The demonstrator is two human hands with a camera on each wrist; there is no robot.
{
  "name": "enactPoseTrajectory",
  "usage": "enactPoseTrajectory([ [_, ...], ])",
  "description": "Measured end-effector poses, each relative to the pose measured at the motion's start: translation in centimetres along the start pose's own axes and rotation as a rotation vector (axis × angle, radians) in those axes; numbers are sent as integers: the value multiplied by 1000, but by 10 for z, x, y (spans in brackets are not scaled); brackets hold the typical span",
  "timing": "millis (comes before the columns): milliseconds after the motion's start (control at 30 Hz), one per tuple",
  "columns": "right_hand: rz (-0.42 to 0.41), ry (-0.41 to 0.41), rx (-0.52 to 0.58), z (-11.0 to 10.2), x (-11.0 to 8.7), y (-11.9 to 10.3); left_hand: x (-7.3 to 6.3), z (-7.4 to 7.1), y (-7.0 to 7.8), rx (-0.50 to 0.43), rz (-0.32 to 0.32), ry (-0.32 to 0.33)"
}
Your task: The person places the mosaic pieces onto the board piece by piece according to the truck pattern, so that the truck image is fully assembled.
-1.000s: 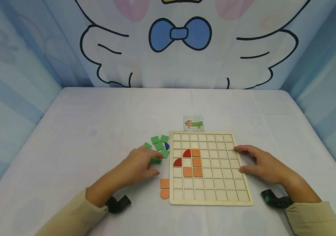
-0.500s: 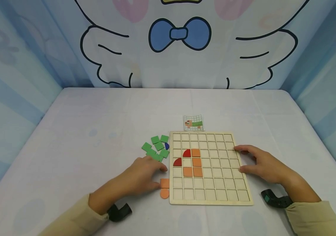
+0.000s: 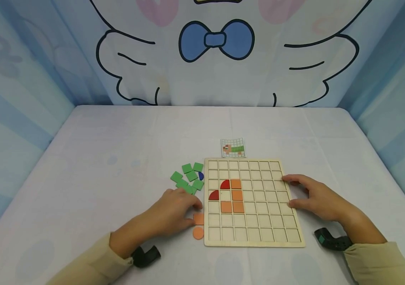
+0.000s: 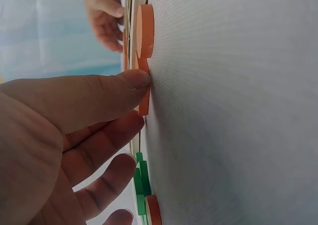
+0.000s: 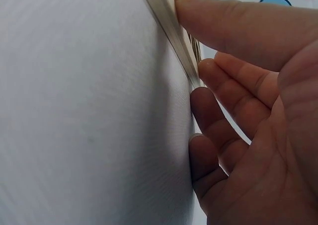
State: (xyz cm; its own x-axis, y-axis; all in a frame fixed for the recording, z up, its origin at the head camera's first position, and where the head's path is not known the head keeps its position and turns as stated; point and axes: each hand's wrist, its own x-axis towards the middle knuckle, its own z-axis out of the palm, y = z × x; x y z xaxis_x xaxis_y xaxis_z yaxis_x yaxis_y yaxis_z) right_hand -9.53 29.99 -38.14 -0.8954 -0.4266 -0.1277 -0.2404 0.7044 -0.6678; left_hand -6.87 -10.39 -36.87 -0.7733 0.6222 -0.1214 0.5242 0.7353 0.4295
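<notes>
My left hand (image 3: 172,211) is low at the left edge of a wooden grid board (image 3: 263,243). Its thumb touches an orange square tile (image 3: 199,219) lying on the table. In the left wrist view, the thumb overlaps that tile (image 4: 143,103) while the index fingertip is near its far end. An orange round tile (image 3: 198,232) lies just nearer me. On the board are two red quarter-circle tiles (image 3: 214,195) and several orange square tiles (image 3: 237,195). My right hand (image 3: 321,200) rests at the board's right edge, thumb and index finger touching it; the wooden edge (image 5: 171,29) shows in the right wrist view.
Several green square tiles (image 3: 187,168) and a dark blue semicircle tile (image 3: 201,176) lie left of the board. Behind it is a small picture card (image 3: 233,148) showing a green and orange animal. A white cloth (image 3: 145,134) covers the table.
My left hand has come nearer me from the green tiles to the orange square tile. That tile has shifted slightly off the round one. My right hand stays put.
</notes>
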Motion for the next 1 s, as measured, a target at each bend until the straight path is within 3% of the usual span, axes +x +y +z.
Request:
enactPoseTrajectory([
  [300,21,-1,0,0,0,-1,1,2,-3,1,27,17],
  [700,10,0,2,0,1,0,4,0,1,31,-16,-18],
  [1000,17,1,3,0,0,-1,4,-2,-2,46,-33,-2],
])
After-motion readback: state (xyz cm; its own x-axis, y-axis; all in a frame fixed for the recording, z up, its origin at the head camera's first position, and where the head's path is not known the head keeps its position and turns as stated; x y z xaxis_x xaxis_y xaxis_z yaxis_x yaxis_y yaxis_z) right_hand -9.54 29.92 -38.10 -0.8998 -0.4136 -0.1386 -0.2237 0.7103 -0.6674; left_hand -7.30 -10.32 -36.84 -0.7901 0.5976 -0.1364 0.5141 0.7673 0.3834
